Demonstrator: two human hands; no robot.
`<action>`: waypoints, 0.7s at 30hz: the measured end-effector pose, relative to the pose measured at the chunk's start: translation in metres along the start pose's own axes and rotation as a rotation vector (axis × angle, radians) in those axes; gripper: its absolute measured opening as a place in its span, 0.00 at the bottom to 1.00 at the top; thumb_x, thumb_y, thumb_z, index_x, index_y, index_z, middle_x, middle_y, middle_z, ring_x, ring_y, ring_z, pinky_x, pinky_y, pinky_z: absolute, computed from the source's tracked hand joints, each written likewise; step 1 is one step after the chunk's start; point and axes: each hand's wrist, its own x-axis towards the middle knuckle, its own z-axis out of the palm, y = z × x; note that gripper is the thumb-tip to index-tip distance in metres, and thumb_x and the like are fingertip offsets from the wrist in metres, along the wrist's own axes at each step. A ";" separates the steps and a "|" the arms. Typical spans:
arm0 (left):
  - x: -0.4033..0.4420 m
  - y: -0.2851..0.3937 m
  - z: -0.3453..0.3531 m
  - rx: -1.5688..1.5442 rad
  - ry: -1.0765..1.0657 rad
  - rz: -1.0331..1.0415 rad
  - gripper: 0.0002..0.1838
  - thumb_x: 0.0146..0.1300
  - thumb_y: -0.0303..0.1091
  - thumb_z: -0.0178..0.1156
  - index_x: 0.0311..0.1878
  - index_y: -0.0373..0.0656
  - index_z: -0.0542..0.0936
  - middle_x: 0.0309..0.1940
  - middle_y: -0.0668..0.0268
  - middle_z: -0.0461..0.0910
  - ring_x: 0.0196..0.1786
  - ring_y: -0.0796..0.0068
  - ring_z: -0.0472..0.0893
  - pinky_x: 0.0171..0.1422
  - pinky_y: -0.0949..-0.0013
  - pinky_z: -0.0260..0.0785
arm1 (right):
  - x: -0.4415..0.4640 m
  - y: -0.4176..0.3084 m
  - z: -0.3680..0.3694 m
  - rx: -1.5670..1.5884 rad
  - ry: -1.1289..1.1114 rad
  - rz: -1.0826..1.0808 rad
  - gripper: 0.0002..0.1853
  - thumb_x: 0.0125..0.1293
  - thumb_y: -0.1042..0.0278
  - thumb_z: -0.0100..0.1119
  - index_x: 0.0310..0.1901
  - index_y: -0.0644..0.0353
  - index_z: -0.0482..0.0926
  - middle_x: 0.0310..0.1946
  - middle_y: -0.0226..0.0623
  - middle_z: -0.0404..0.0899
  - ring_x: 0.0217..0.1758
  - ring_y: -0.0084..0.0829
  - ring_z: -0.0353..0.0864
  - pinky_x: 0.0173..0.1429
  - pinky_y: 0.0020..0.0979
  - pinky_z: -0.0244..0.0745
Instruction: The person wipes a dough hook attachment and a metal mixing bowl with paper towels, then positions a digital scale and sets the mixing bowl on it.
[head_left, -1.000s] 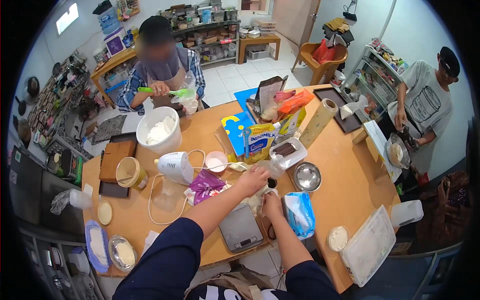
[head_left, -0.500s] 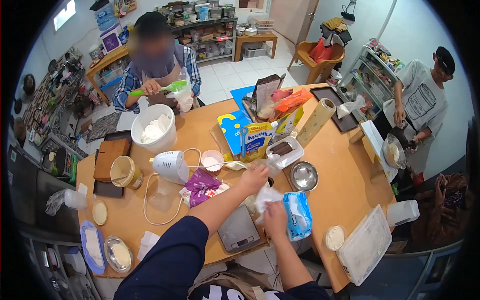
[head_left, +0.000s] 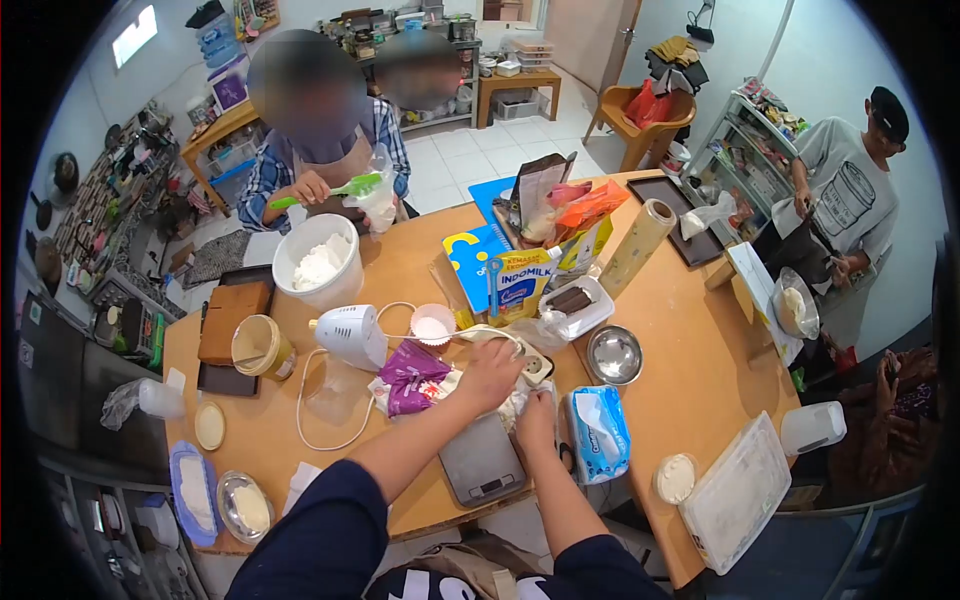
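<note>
My left hand (head_left: 490,374) is closed with bent fingers beside the white power strip (head_left: 537,367); what lies under its fingers is hidden. A clear plastic bag (head_left: 510,408) with whitish contents lies between my hands, behind the grey kitchen scale (head_left: 482,460). My right hand (head_left: 537,422) is closed on the edge of this bag. Just right of that hand is a blue-and-white tissue pack (head_left: 598,435). To the left of my left hand are a purple packet (head_left: 412,378) and a white hand mixer (head_left: 350,335).
Across the table a person holds a green spatula (head_left: 355,186) and a piping bag by a white tub (head_left: 318,258). A metal bowl (head_left: 614,354), milk pouch (head_left: 520,285) and plastic-wrap roll (head_left: 640,245) stand beyond my hands. Another person works at right near a bowl (head_left: 795,303).
My left hand has drawn back slightly toward me and left. My right hand has moved a little left, and the white plastic blurred beside it is now lower between my hands. The power strip shows more.
</note>
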 end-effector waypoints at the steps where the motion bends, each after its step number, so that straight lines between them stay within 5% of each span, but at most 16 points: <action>1: -0.015 0.007 -0.020 -0.076 0.025 -0.066 0.20 0.47 0.38 0.62 0.47 0.48 0.76 0.46 0.63 0.70 0.53 0.63 0.67 0.59 0.55 0.55 | 0.004 0.002 0.006 -0.013 -0.013 -0.011 0.16 0.63 0.72 0.44 0.50 0.69 0.71 0.44 0.51 0.71 0.49 0.50 0.71 0.51 0.40 0.68; 5: -0.119 0.034 -0.048 -0.191 -0.057 -0.533 0.26 0.45 0.47 0.68 0.48 0.48 0.77 0.44 0.60 0.71 0.51 0.62 0.69 0.55 0.56 0.59 | 0.003 0.000 0.022 0.118 -0.024 0.012 0.14 0.61 0.73 0.47 0.48 0.65 0.75 0.43 0.49 0.73 0.48 0.47 0.74 0.50 0.40 0.69; 9: -0.206 0.084 -0.048 -1.111 -0.193 -1.285 0.35 0.48 0.52 0.69 0.55 0.40 0.72 0.47 0.50 0.74 0.51 0.57 0.74 0.55 0.63 0.66 | 0.002 -0.007 0.008 0.163 -0.024 -0.089 0.14 0.58 0.74 0.50 0.45 0.61 0.78 0.43 0.47 0.74 0.49 0.47 0.74 0.50 0.41 0.69; 12: -0.243 0.098 -0.001 -0.837 -0.253 -1.288 0.37 0.50 0.49 0.69 0.57 0.34 0.68 0.51 0.49 0.73 0.52 0.60 0.74 0.54 0.64 0.66 | 0.004 -0.020 -0.002 0.176 0.030 -0.121 0.15 0.55 0.77 0.51 0.46 0.61 0.78 0.43 0.48 0.73 0.47 0.48 0.74 0.50 0.41 0.69; 16: -0.212 0.094 -0.011 -1.205 -0.199 -1.416 0.33 0.51 0.43 0.69 0.54 0.31 0.69 0.42 0.55 0.77 0.43 0.71 0.77 0.44 0.72 0.69 | 0.008 -0.026 -0.008 0.064 0.024 -0.164 0.16 0.55 0.78 0.52 0.47 0.64 0.77 0.42 0.50 0.72 0.47 0.50 0.72 0.52 0.41 0.68; 21: -0.224 0.092 0.019 -1.193 -0.095 -1.498 0.29 0.51 0.41 0.69 0.50 0.31 0.71 0.32 0.61 0.78 0.34 0.74 0.75 0.39 0.72 0.68 | -0.036 -0.029 -0.037 0.054 0.030 -0.239 0.15 0.55 0.75 0.54 0.46 0.65 0.75 0.43 0.51 0.71 0.48 0.52 0.70 0.54 0.43 0.66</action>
